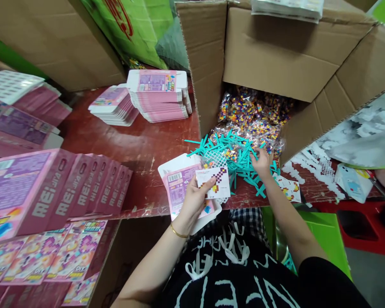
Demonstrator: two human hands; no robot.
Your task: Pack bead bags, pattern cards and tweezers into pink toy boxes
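My left hand (195, 199) is closed, its thumb pressing on a white card (223, 188) printed with a brown and yellow pixel pattern. Under the card, in the same hand, is a flattened pink and purple packaging box (176, 192) with white flaps. White plastic grid pieces (216, 158) show just beyond the card. My right hand (262, 166) reaches into a loose pile of teal plastic sticks (240, 162), its fingertips pinched around a stick. Behind the pile, clear bags of small colourful beads (253, 115) spill from an open cardboard carton (276, 51).
Stacks of flat pink boxes (160, 102) lie on the red tabletop (141, 145). Upright pink boxes (67, 184) fill the left side. Another pattern card (290, 188) rests right of the sticks. White grid sheets (321, 171) lie further right, by a red stool (356, 222).
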